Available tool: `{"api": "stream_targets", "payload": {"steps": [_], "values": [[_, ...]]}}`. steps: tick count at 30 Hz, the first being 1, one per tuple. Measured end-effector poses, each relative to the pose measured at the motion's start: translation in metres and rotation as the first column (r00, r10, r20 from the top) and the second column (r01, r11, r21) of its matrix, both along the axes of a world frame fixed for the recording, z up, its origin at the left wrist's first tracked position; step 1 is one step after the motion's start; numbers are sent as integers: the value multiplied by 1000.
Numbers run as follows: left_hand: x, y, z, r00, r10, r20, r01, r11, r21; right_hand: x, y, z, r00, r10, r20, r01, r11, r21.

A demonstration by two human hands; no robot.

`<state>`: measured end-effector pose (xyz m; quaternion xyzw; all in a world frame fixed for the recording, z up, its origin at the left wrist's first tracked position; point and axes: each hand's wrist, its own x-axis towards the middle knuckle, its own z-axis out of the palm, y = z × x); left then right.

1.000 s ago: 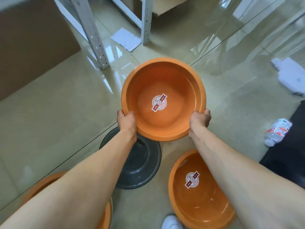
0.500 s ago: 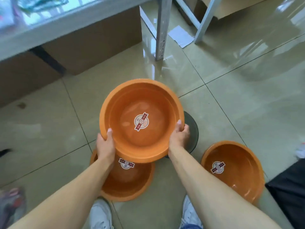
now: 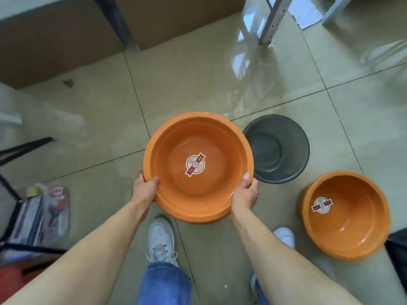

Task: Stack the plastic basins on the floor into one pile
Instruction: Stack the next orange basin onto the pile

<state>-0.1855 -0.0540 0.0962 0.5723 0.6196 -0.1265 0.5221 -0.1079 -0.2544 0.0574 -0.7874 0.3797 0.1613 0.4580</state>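
Observation:
I hold an orange basin [image 3: 211,186] with a round sticker inside, by its near rim. My left hand [image 3: 144,187] grips the rim's left side and my right hand [image 3: 246,193] the right side. This basin sits nested in a second orange basin [image 3: 198,217], of which only the lower edge shows beneath it. A dark grey basin [image 3: 276,148] stands on the floor just to the right, touching or nearly touching the held one. Another orange basin [image 3: 345,214] with a sticker rests on the floor at the far right.
My two white shoes [image 3: 160,238] stand just below the basins. Cardboard boxes [image 3: 66,36] and a metal shelf leg [image 3: 273,18] line the far side. A black chair frame and clear packets [image 3: 41,212] lie at the left. A dark object [image 3: 398,252] is at the right edge.
The held orange basin has come down over the orange basin at my feet and now covers it. The view has shifted, so the grey basin and the right orange basin show more fully.

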Motion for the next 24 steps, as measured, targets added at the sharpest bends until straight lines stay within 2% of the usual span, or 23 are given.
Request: {"api": "stream_targets", "payload": {"steps": [8, 14, 20, 22, 24], "values": [[-25, -12, -34, 999, 47, -21, -47, 999, -1, -29, -11, -21, 999, -2, 40, 4, 999, -44], [-25, -7, -54, 988, -89, -129, 84, 995, -44, -27, -12, -35, 999, -18, -44, 16, 999, -51], [-1, 0, -69, 936, -206, -285, 225, 974, 33, -9, -8, -48, 981, -26, -195, -1, 991, -136], [12, 0, -66, 898, -276, -344, 325, 941, 93, -5, -7, -47, 975, -28, -221, -12, 985, -174], [31, -4, -61, 852, -378, -363, 462, 869, 177, 1, -8, -43, 978, -31, -206, -16, 975, -223]]}}
